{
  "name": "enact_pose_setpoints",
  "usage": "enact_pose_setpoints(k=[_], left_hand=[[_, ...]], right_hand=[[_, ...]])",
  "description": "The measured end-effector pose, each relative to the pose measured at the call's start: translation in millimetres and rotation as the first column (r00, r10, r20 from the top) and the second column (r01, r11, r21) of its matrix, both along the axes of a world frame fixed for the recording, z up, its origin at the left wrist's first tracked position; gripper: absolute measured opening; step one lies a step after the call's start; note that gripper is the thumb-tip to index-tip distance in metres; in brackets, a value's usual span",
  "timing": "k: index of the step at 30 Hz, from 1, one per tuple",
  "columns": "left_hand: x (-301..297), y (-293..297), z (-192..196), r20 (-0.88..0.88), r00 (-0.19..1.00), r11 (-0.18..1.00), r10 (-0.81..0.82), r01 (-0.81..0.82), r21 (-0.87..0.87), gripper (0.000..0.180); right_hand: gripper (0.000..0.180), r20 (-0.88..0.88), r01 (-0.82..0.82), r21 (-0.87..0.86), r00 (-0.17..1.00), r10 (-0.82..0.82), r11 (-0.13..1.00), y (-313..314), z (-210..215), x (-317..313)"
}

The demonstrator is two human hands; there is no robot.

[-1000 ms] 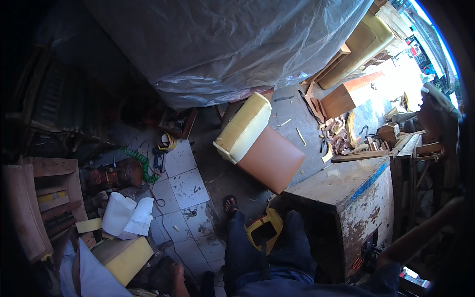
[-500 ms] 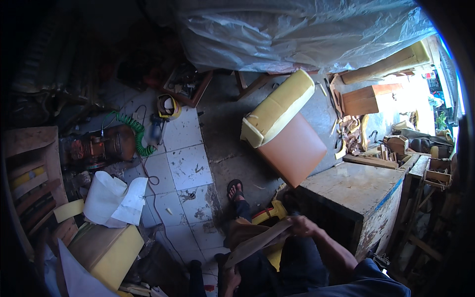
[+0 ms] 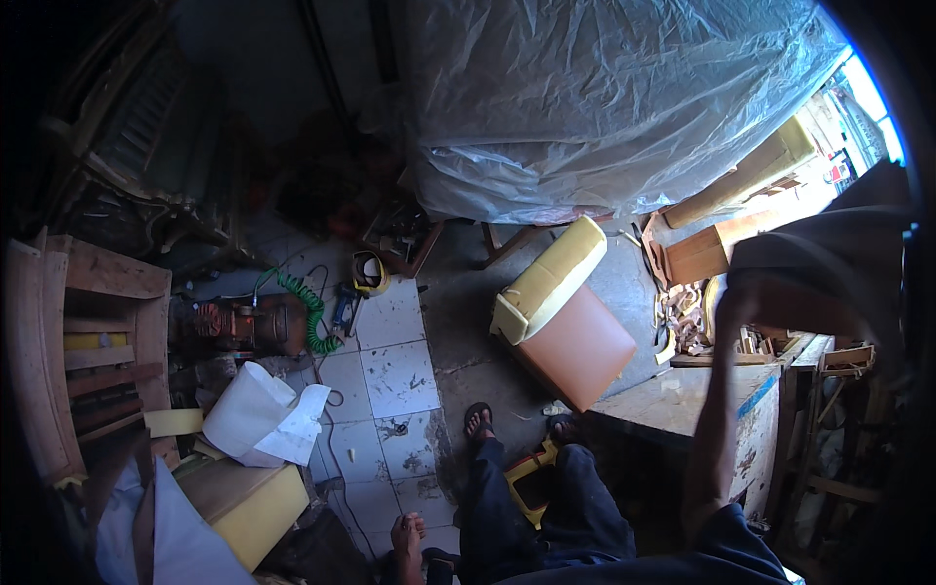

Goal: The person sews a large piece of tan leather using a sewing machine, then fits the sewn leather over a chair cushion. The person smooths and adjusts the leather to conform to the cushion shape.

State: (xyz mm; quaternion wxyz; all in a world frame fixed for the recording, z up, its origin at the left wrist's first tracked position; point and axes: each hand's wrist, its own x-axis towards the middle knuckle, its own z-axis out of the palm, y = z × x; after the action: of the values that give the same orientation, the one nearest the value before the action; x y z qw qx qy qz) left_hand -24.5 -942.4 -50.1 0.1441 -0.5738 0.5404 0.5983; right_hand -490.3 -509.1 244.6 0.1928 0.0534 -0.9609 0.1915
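Observation:
My right arm is raised at the right, with my right hand [image 3: 741, 300] closed on a brown sheet of upholstery material [image 3: 814, 258]. The sheet spreads out beside the hand, blurred by motion, and hides some of the fingers. Low near my legs, my left hand [image 3: 409, 531] has its fingers curled, with nothing visible in them. Ahead of my feet is a padded chair piece, with a smooth brown panel [image 3: 585, 346] and a yellow foam-covered roll [image 3: 554, 278] along one side. Between my legs, a yellow frame [image 3: 529, 486] rests on the floor.
A worn cabinet [image 3: 673, 400] stands at the right, with wood scraps [image 3: 687, 317] beyond. Plastic sheeting [image 3: 585, 117] covers something large at the back. A green coiled hose [image 3: 317, 312] lies by a compressor [image 3: 249, 327] at the left, near white sheet material [image 3: 258, 414] on a foam block [image 3: 258, 512].
My right hand has swung up and right with the brown sheet, away from my lap. My left hand no longer holds the sheet's other end and sits further left. The view has shifted.

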Motion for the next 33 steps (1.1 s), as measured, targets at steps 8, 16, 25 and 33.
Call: enact_pose_setpoints(k=[8, 16, 25, 33], left_hand=[[91.4, -24.0, -33.1, 0.188, 0.982, 1.000, 0.011, -0.012, 0.005, 0.025], [-196.0, -30.1, -39.8, 0.275, 0.629, 0.526, -0.727, 0.768, -0.364, 0.031], [-571.1, 116.1, -44.1, -0.039, 0.358, 0.311, -0.933, 0.748, -0.587, 0.044], [-580.6, 202.4, -153.9, 0.041, 0.271, 0.222, -0.962, 0.859, -0.461, 0.093]], right_hand=[[0.034, 0.841, -0.198, -0.507, -0.325, 0.432, 0.839, -125.9, -227.8, 277.7], [0.034, 0.949, 0.504, -0.315, 0.191, 0.252, 0.804, 35.6, -83.4, 178.0], [0.047, 0.790, 0.766, -0.610, 0.607, 0.085, 0.202, 118.5, -61.5, 204.9], [0.058, 0.962, 0.833, -0.236, 0.273, 0.000, 0.501, 22.6, -112.6, 308.4]])
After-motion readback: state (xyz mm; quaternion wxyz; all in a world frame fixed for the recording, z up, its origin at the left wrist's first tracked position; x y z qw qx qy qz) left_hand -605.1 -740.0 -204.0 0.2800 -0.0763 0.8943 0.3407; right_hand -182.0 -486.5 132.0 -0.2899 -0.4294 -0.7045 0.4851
